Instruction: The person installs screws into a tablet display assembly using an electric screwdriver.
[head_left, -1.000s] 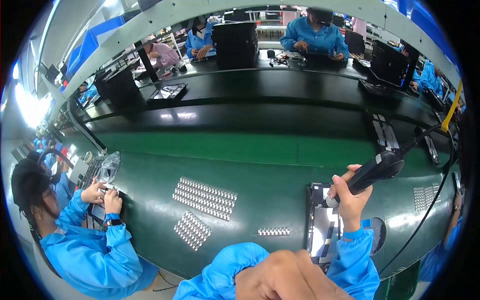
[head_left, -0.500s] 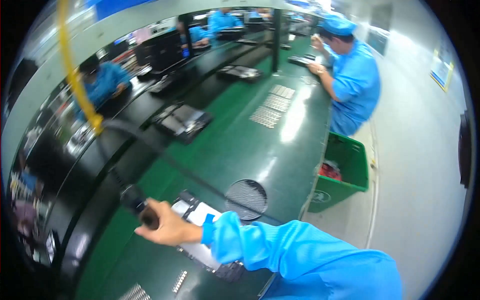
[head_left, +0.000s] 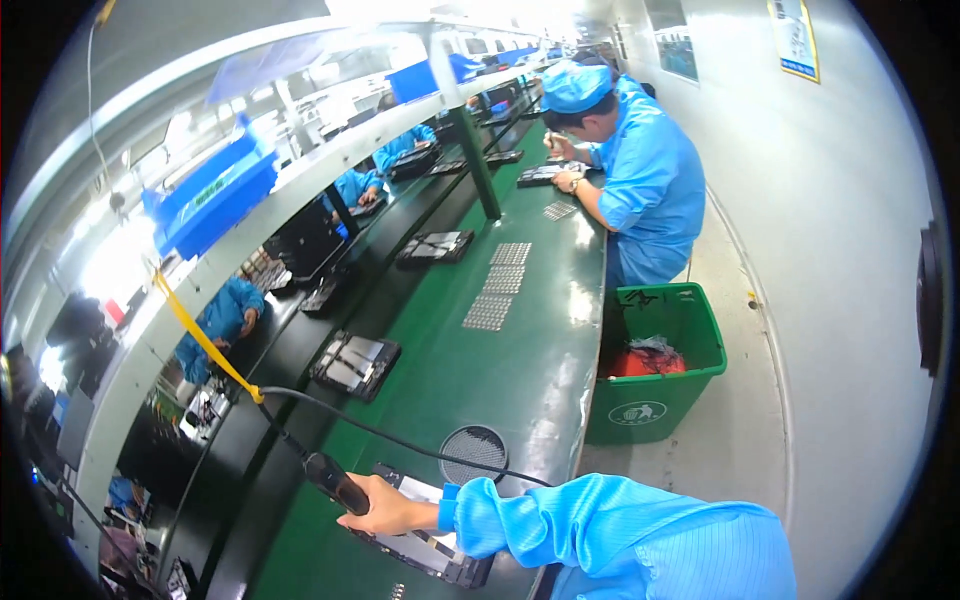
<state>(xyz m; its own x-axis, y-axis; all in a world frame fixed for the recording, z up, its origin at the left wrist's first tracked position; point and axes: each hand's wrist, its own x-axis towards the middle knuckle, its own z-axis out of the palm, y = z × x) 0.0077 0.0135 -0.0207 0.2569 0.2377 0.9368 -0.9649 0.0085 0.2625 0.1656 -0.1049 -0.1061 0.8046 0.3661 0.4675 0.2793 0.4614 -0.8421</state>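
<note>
My right hand [head_left: 388, 506] is closed around the black handle of an electric screwdriver [head_left: 335, 482]. The screwdriver hangs from a yellow strap [head_left: 210, 345], and a black cable curves away from it to the right. Under my hand and sleeve lies an open flat device [head_left: 455, 568] with a black frame and pale panels, partly covered by my arm. Just beyond it on the bench is a round dark ribbed dish [head_left: 474, 454]. A short strip of small metal parts [head_left: 398, 592] shows at the lower edge. My left hand is out of sight.
Rows of small metal parts [head_left: 497, 290] lie along the green bench [head_left: 540, 380]. More open devices [head_left: 356, 365] sit on the dark line to the left. A green bin [head_left: 650, 405] stands at the bench's right edge, near a seated co-worker [head_left: 650, 180]. Blue trays [head_left: 215, 205] rest on the overhead rail.
The view has swung, showing more of the rail and room. My right hand, still gripping the screwdriver, appears lower and farther right, over the device. The co-worker remains bent over a device.
</note>
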